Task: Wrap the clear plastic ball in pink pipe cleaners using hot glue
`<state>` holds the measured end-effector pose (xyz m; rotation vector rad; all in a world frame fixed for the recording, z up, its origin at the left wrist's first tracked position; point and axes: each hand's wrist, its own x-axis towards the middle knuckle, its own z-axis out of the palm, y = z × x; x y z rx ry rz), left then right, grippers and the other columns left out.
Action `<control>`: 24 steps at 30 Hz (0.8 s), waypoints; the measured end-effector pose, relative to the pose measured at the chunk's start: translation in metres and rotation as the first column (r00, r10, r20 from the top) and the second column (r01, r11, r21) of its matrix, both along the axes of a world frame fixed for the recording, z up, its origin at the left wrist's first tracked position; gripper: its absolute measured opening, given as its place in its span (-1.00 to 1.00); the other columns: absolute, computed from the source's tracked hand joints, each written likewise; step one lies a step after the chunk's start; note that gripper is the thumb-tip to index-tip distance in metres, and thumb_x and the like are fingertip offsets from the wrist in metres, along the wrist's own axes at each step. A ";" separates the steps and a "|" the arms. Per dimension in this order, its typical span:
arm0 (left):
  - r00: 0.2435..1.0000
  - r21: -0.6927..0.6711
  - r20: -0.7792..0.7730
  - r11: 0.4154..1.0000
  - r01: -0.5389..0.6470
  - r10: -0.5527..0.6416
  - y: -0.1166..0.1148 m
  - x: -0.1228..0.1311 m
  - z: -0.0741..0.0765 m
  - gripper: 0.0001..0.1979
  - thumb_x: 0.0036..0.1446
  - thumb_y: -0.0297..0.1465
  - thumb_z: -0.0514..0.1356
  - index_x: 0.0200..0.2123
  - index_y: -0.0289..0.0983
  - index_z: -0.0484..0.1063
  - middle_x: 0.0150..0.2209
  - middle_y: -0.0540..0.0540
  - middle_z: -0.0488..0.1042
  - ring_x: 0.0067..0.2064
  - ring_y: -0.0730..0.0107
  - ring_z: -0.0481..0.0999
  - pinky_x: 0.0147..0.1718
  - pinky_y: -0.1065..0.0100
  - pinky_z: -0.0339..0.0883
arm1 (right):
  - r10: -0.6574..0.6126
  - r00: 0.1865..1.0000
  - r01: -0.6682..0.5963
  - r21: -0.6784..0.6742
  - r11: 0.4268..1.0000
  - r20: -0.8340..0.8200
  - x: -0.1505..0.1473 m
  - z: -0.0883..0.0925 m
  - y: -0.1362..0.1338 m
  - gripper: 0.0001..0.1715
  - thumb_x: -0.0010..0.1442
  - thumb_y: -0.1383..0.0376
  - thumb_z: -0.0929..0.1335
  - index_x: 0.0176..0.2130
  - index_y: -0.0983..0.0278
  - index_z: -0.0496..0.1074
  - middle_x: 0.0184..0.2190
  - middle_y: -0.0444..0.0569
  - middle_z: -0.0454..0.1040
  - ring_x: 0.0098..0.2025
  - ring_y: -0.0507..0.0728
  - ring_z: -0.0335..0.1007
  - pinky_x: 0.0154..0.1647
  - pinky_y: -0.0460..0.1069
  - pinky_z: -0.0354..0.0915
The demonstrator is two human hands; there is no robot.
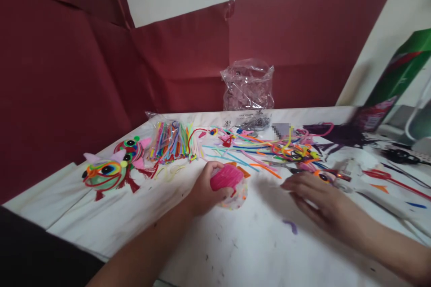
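My left hand is closed round a ball partly wrapped in pink pipe cleaner, resting on the white table. The lower part of the ball looks pale with small coloured specks. My right hand lies flat on the table to the right, fingers stretched out towards loose pipe cleaners. It holds nothing that I can see and is slightly blurred.
Two finished fish-like figures with big eyes lie at the left. A bundle of coloured pipe cleaners in plastic sits behind them. A clear plastic bag stands by the red wall. Red-handled scissors and a green box are at the right.
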<state>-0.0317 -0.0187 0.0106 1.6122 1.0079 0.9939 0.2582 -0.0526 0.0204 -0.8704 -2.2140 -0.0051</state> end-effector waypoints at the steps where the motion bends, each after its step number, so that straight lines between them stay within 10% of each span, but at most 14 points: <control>1: 1.000 -0.001 0.002 1.000 -0.006 0.006 0.000 0.000 0.000 -0.44 -0.15 -0.26 0.35 -0.10 -0.22 0.19 -0.26 -0.03 0.39 -0.37 0.39 0.41 -0.43 0.40 0.26 | 0.066 0.998 -0.068 -0.077 0.995 -0.025 -0.022 0.005 -0.003 -0.75 0.21 0.38 0.25 -0.17 0.13 0.43 -0.28 0.02 0.54 -0.25 0.15 0.50 -0.28 0.01 0.43; 8: 0.999 0.057 0.002 0.998 -0.036 0.036 -0.003 0.001 0.007 -0.48 -0.19 -0.35 0.34 -0.13 -0.23 0.23 -0.19 -0.05 0.33 -0.28 0.36 0.38 -0.34 0.38 0.27 | -0.054 0.963 -0.030 -0.304 0.952 -0.264 -0.096 0.013 0.021 -0.70 0.12 0.23 0.34 -0.10 0.17 0.39 -0.11 0.03 0.47 -0.06 0.23 0.38 -0.17 0.13 0.38; 20: 0.989 0.126 0.022 0.982 0.140 -0.143 0.005 -0.006 0.002 -0.39 -0.14 -0.27 0.36 -0.03 -0.22 0.18 0.03 -0.18 0.29 0.01 0.10 0.38 -0.09 0.20 0.31 | -0.088 0.924 -0.132 -0.526 0.840 -0.371 -0.100 -0.003 0.037 -0.58 0.02 0.18 0.37 -0.09 0.22 0.38 -0.08 0.07 0.44 -0.03 0.24 0.35 -0.11 0.15 0.32; 24: 0.992 0.072 0.037 0.991 0.115 -0.118 0.002 -0.002 0.003 -0.33 -0.21 -0.32 0.41 -0.04 -0.22 0.18 0.00 -0.18 0.31 -0.05 0.14 0.42 -0.14 0.21 0.34 | -0.115 0.904 -0.214 -0.669 0.712 -0.411 -0.095 0.003 0.036 -0.53 0.08 0.08 0.35 -0.05 0.23 0.38 -0.10 0.04 0.47 -0.18 0.18 0.43 -0.16 0.12 0.36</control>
